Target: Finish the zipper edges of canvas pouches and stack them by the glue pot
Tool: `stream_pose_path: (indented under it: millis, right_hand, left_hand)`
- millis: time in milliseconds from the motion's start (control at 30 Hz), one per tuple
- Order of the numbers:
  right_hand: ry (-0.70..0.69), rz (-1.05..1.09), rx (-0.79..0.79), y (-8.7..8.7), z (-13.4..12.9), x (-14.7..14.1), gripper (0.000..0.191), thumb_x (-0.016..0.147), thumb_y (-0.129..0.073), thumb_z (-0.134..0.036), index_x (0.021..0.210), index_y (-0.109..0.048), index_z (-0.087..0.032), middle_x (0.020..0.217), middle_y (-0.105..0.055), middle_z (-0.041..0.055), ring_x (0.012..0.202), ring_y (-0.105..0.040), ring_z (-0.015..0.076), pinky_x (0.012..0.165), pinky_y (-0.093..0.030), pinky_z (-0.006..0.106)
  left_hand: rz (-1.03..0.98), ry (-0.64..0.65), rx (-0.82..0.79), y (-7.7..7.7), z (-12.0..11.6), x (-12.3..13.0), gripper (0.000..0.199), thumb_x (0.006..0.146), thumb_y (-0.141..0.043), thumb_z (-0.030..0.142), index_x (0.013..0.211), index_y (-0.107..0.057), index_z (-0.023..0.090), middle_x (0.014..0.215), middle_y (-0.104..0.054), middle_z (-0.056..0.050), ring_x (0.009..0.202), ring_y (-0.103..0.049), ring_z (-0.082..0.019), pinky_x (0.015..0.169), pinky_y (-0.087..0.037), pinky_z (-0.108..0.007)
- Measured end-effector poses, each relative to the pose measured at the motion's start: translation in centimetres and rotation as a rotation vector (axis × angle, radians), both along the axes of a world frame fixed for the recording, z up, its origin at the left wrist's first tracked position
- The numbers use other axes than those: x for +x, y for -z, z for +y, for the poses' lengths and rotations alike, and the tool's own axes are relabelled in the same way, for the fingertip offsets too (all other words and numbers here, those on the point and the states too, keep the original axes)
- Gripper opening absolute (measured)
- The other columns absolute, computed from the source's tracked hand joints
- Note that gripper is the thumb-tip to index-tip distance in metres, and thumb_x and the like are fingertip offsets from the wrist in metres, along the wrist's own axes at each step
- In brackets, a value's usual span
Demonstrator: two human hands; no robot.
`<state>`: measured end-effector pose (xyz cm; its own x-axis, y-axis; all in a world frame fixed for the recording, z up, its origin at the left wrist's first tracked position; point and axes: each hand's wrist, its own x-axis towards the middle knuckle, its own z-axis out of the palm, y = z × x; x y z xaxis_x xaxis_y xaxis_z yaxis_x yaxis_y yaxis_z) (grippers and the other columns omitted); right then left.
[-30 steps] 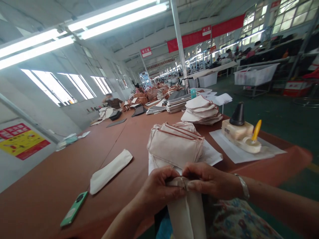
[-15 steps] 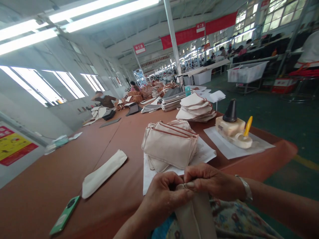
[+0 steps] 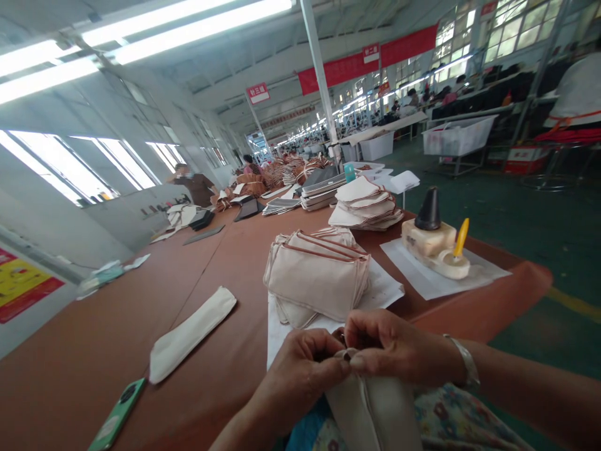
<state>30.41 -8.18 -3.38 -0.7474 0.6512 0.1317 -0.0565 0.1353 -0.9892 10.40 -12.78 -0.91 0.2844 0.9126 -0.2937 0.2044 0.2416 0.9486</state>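
Both hands pinch the upper end of a cream fabric piece (image 3: 370, 413) with a seam down its middle. My left hand (image 3: 307, 363) grips its edge from the left, thumb on top. Close against it, my right hand (image 3: 404, 351) pinches the same edge, a bracelet on its wrist. The piece hangs down over my lap, and its lower part runs out of view. Just beyond the hands, a pile of cream fabric pieces with brown edges (image 3: 317, 272) lies on white paper (image 3: 387, 288).
Left on the brown table (image 3: 225, 357) lie a folded cream piece (image 3: 192, 335) and a green phone (image 3: 117, 416). To the right stand a glue container with a black cone (image 3: 427, 213) and a yellow-handled brush (image 3: 461, 238). More stacks (image 3: 366, 203) lie behind; a person (image 3: 195, 185) is at the far left.
My fingers have shifted along the top edge of the cream piece, and a small opening shows between the thumbs. More of the piece is spread below. The view has turned slightly.
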Motion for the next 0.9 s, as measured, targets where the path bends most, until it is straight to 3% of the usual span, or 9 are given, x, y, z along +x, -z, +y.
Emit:
stream_pose_path:
  millis: [233,400,567,733,900]
  right_hand:
    - [0.147,-0.147,0.208,0.7,-0.6,-0.8,0.002,0.080,-0.062,-0.017,0.080,-0.059,-0.015,0.074,-0.061,-0.0004,0.063,-0.049,0.0115,0.055,-0.036,0.021]
    - [0.150,-0.100,0.309,1.4,-0.8,-0.7,0.009,0.077,-0.057,-0.008,0.079,-0.060,-0.016,0.076,-0.062,0.0006,0.067,-0.054,0.0132,0.059,-0.040,0.022]
    - [0.033,0.078,0.570,1.1,-1.1,0.2,0.010,0.088,-0.050,-0.012,0.089,-0.059,-0.017,0.088,-0.062,0.0051,0.080,-0.059,0.0158,0.071,-0.044,0.025]
    - [0.095,0.010,0.936,1.5,-1.2,0.9,0.013,0.091,-0.049,-0.015,0.094,-0.061,-0.018,0.082,-0.057,0.0043,0.069,-0.050,0.0145,0.059,-0.036,0.025]
    - [0.095,-0.086,1.099,2.7,-1.4,1.2,0.014,0.093,-0.047,-0.020,0.091,-0.061,-0.018,0.078,-0.058,0.0045,0.068,-0.049,0.0163,0.059,-0.034,0.028]
  left_hand:
    - [0.256,-0.021,0.055,0.6,-0.3,0.4,0.025,0.076,-0.070,0.036,0.072,-0.065,0.011,0.064,-0.053,0.001,0.061,-0.040,-0.011,0.052,-0.025,-0.022]
    - [0.325,0.030,0.047,0.7,-0.2,0.6,0.016,0.075,-0.062,0.026,0.066,-0.060,0.013,0.060,-0.045,0.003,0.057,-0.033,-0.009,0.049,-0.023,-0.023]
    - [0.133,0.010,-0.061,1.2,-0.5,0.3,0.012,0.068,-0.067,0.024,0.071,-0.063,0.013,0.063,-0.053,0.001,0.056,-0.040,-0.010,0.050,-0.025,-0.022]
    - [-0.235,-0.095,-0.185,0.9,-1.1,0.6,0.030,0.070,-0.074,0.039,0.064,-0.059,0.013,0.055,-0.050,0.002,0.049,-0.039,-0.008,0.049,-0.026,-0.022]
    - [-0.139,-0.057,-0.202,1.0,-1.2,0.6,0.036,0.062,-0.085,0.041,0.068,-0.064,0.012,0.059,-0.057,-0.001,0.051,-0.042,-0.008,0.050,-0.026,-0.022]
